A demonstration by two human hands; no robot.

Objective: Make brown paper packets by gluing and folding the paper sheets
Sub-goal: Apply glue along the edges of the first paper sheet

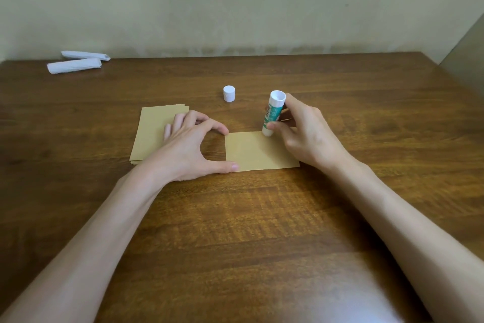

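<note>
Two hands work on the wooden worktop (262,218) in the head view. One brown paper sheet (259,151) lies flat in the middle, between the hands. The left hand (193,144) is spread and grasps nothing: its thumb and index fingertip press on the left edge of this sheet, and its other fingers rest on the stack of brown sheets (154,134) just beside it. The fingers of the right hand (301,134) are closed around a glue stick (273,113), which stands almost upright with its lower end touching the far edge of the sheet. The white cap (229,93) stands apart, farther back. Two white rolled papers (76,64) lie at the far left.

I judge that the task is at an early point. Glue is going onto the first edge, I see no finished brown packet anywhere, and the folding is not yet done. Many sheets in the stack are left to make.
</note>
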